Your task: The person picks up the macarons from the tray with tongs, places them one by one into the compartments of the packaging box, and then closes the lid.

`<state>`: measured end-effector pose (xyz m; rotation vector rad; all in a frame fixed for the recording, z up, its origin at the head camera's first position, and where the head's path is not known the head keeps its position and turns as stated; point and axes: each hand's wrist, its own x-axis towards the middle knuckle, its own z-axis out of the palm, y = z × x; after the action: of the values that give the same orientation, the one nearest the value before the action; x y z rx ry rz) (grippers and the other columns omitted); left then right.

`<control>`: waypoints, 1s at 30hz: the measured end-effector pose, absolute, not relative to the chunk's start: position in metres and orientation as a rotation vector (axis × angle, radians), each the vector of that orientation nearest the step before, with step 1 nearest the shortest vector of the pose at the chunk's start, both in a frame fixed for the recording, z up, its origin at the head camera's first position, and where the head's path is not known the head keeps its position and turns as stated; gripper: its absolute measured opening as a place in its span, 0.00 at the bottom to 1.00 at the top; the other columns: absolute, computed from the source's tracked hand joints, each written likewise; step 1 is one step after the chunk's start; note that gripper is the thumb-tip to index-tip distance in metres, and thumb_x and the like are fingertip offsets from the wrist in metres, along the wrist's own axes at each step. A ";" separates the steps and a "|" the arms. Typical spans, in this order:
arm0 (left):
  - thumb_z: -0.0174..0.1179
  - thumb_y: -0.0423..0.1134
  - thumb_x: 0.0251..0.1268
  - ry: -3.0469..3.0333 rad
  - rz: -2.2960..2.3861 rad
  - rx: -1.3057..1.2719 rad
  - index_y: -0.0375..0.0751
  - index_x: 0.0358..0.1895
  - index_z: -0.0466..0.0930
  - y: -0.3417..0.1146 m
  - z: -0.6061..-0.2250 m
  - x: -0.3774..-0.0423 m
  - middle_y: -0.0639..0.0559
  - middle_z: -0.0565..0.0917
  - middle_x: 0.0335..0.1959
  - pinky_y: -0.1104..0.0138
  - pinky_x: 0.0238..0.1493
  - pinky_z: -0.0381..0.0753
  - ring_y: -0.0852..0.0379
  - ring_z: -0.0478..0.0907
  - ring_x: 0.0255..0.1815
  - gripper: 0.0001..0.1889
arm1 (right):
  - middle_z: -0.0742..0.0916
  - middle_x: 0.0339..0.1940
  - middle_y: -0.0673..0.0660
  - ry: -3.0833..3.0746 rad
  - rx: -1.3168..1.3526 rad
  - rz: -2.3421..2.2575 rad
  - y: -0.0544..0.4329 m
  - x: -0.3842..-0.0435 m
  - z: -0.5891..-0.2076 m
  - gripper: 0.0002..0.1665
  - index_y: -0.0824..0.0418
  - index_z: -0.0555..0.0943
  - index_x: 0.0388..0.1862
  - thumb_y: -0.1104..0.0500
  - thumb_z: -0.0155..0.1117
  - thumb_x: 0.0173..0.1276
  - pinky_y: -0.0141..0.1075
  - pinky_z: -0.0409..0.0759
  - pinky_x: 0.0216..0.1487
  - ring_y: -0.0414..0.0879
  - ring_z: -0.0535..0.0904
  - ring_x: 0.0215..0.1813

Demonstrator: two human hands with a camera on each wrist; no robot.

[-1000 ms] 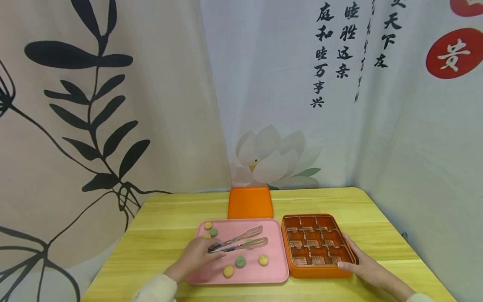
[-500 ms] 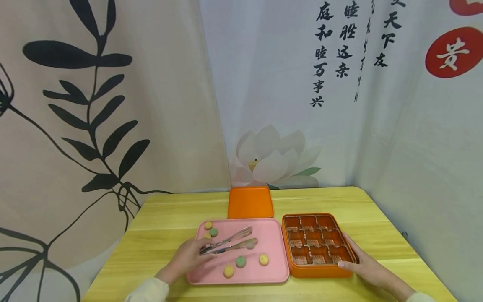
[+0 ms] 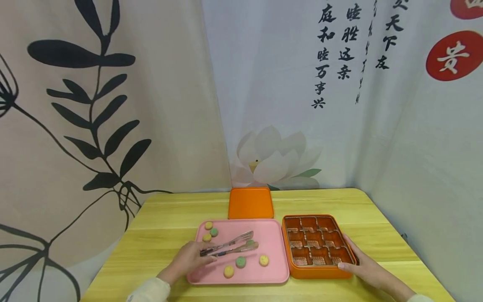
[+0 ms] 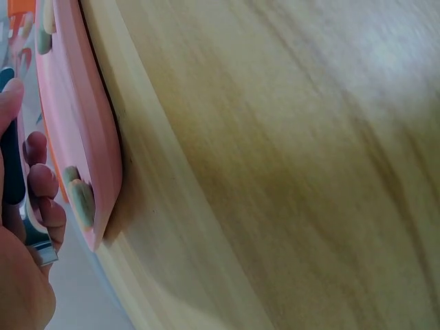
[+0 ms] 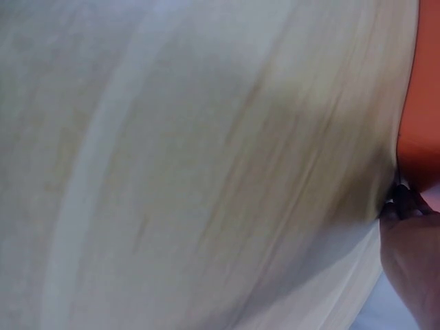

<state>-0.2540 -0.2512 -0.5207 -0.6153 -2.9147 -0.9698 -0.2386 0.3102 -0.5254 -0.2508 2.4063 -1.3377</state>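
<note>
My left hand (image 3: 190, 259) grips a pair of tongs (image 3: 235, 248) over the pink tray (image 3: 271, 272). The two arms of the tongs stand apart, their clear tips pointing right, beside a green macaron (image 3: 250, 242) that they partly cover. In the left wrist view, fingers wrap round the dark handle (image 4: 12, 165). Nearer me on the tray lie another green macaron (image 3: 240, 262) and two yellow ones, one a yellow macaron (image 3: 228, 272). My right hand (image 3: 367, 266) holds the orange box (image 3: 320, 272) at its near right corner, thumb at the rim, fingers along the side.
Inside the box sits a clear divided insert (image 3: 313, 239) with several compartments. An orange lid (image 3: 250, 203) lies behind the tray. Several small macarons, including a yellow macaron (image 3: 209, 225), are at the tray's far left. A printed curtain (image 3: 170, 105) hangs behind the wooden table (image 3: 170, 218).
My left hand has drawn the tongs a little to the left over the tray, and the tips now sit slightly lower than half a second ago. The right hand stays on the box.
</note>
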 end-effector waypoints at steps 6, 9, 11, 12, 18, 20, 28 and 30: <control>0.72 0.52 0.53 -2.905 -0.967 -0.628 0.52 0.53 0.86 -0.252 -0.522 -0.254 0.62 0.83 0.32 0.70 0.25 0.71 0.66 0.70 0.23 0.22 | 0.39 0.78 0.74 2.427 -0.252 -1.325 0.310 -0.238 -0.527 0.55 0.56 0.28 0.81 0.48 0.57 0.76 0.76 0.50 0.60 0.79 0.36 0.73; 0.73 0.52 0.53 -2.912 -0.961 -0.611 0.51 0.53 0.87 -0.252 -0.524 -0.255 0.61 0.83 0.33 0.70 0.26 0.70 0.66 0.69 0.24 0.23 | 0.39 0.78 0.74 2.431 -0.259 -1.326 0.309 -0.238 -0.527 0.55 0.56 0.28 0.81 0.48 0.57 0.76 0.76 0.51 0.60 0.79 0.37 0.73; 0.73 0.52 0.53 -2.918 -0.961 -0.598 0.50 0.53 0.86 -0.253 -0.525 -0.256 0.61 0.83 0.33 0.70 0.26 0.70 0.66 0.69 0.24 0.23 | 0.39 0.78 0.74 2.428 -0.263 -1.332 0.309 -0.238 -0.527 0.55 0.56 0.28 0.81 0.48 0.57 0.76 0.76 0.51 0.60 0.79 0.38 0.73; 0.73 0.52 0.53 -2.921 -0.960 -0.591 0.50 0.53 0.86 -0.253 -0.525 -0.256 0.61 0.83 0.34 0.70 0.26 0.70 0.65 0.69 0.24 0.23 | 0.39 0.78 0.74 2.428 -0.263 -1.332 0.309 -0.238 -0.527 0.55 0.56 0.28 0.81 0.48 0.57 0.76 0.76 0.50 0.60 0.79 0.38 0.73; 0.73 0.50 0.54 -2.946 -0.961 -0.587 0.50 0.52 0.87 -0.253 -0.528 -0.259 0.59 0.84 0.36 0.70 0.28 0.71 0.65 0.70 0.26 0.22 | 0.40 0.78 0.75 2.442 -0.262 -1.312 0.309 -0.238 -0.526 0.55 0.58 0.29 0.80 0.48 0.57 0.76 0.75 0.49 0.61 0.79 0.37 0.73; 0.72 0.50 0.54 -2.953 -0.954 -0.593 0.50 0.52 0.87 -0.252 -0.529 -0.260 0.59 0.85 0.37 0.69 0.29 0.72 0.66 0.70 0.27 0.21 | 0.41 0.77 0.76 2.445 -0.265 -1.308 0.309 -0.238 -0.526 0.55 0.59 0.29 0.80 0.48 0.57 0.76 0.75 0.51 0.61 0.79 0.38 0.73; 0.72 0.47 0.56 -2.942 -0.964 -0.600 0.49 0.51 0.87 -0.250 -0.531 -0.261 0.56 0.87 0.40 0.70 0.29 0.72 0.67 0.70 0.26 0.18 | 0.41 0.77 0.77 2.425 -0.250 -1.350 0.311 -0.239 -0.528 0.55 0.58 0.29 0.80 0.49 0.57 0.76 0.73 0.54 0.62 0.79 0.41 0.73; 0.71 0.47 0.57 -2.939 -0.956 -0.601 0.49 0.50 0.88 -0.249 -0.531 -0.261 0.58 0.87 0.38 0.70 0.27 0.71 0.67 0.70 0.24 0.18 | 0.42 0.77 0.77 2.420 -0.248 -1.366 0.311 -0.239 -0.530 0.55 0.58 0.29 0.81 0.51 0.58 0.76 0.72 0.55 0.62 0.80 0.42 0.73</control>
<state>-0.2612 -0.2490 -0.5312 -0.6014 -2.9386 -0.9559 -0.2389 0.3112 -0.5297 -0.2476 2.4198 -1.3662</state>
